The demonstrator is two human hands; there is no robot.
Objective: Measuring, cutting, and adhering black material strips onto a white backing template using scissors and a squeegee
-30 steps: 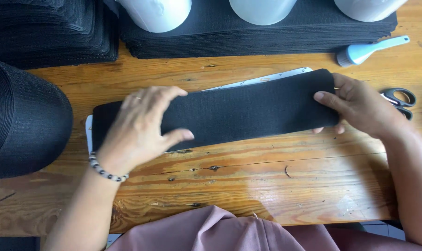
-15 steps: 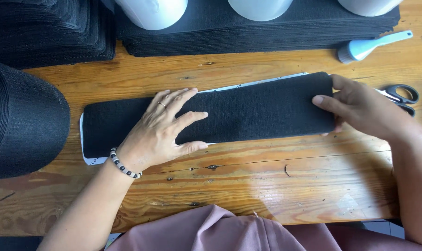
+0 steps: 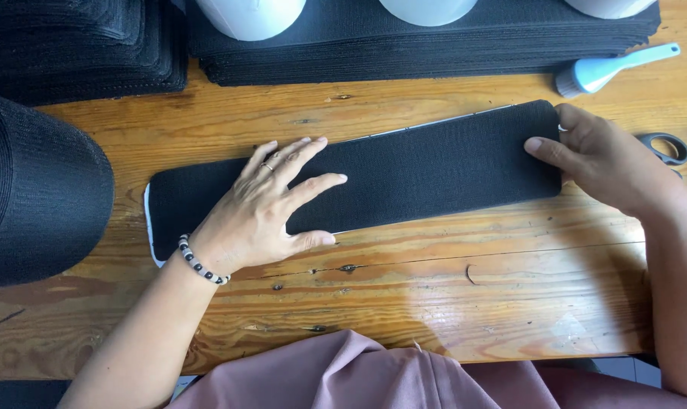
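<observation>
Pressing flat on black fabric strip [image 3: 404, 178] — left hand [image 3: 264, 208], fingers spread, palm down. Right hand [image 3: 605, 163] pinches strip's right end. Strip lies across wooden table [image 3: 434, 280], scissors [image 3: 665, 148] just right.

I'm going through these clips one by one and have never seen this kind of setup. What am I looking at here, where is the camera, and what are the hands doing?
There is no machine here: a person works with two bare hands, and the single camera sits on their head, looking down at a wooden table. The left hand, with a beaded bracelet at the wrist, lies flat with fingers spread on a long black fabric strip. The right hand grips that strip's right end. A thin white edge shows along the strip's far side and left end, as if a white layer lies beneath it. Around it: stacks of black fabric at the back with white rounded objects on them, a light blue brush, scissors partly hidden by the right hand, and a black mesh cap at the left.
</observation>
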